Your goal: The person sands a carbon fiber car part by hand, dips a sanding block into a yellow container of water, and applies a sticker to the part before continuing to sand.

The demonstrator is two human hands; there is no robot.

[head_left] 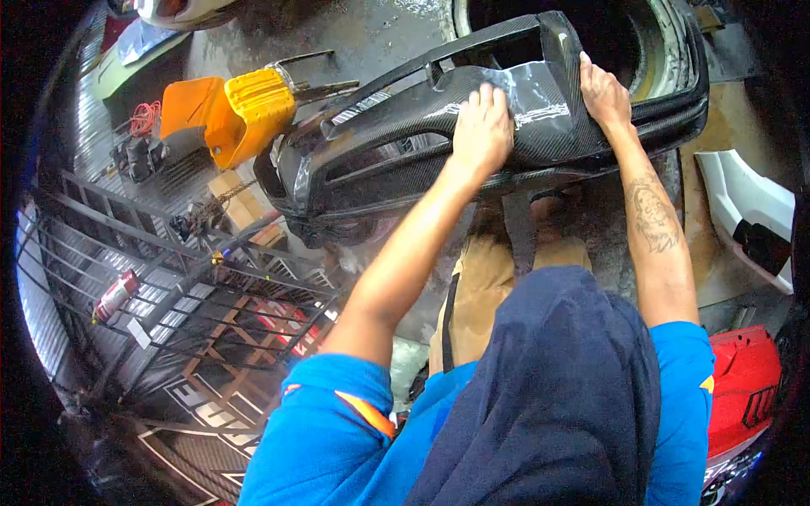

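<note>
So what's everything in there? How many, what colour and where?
Black panel: 1, black, top middle
Ring-shaped thing: 1, pale, behind black panel
Plastic thing: maybe 1, orange-yellow, upper left
Cord: 1, red, beside plastic thing
Cardboard: count unclear, brown, below plastic thing
Metal rack: 1, black, left
Cylinder: 1, red, at metal rack
Curved part: 1, white, top left
Green panel: 1, green, top left
White panel: 1, white, right
Red panel: 1, red, lower right
Lettered board: 1, black and white, lower left
Other bits: too dim
Trousers: 1 pair, tan, middle
Shirt: 1, blue, bottom
Head cloth: 1, dark blue, bottom
Left hand: 1, bare, on black panel
Right hand: 1, bare, gripping black panel
</note>
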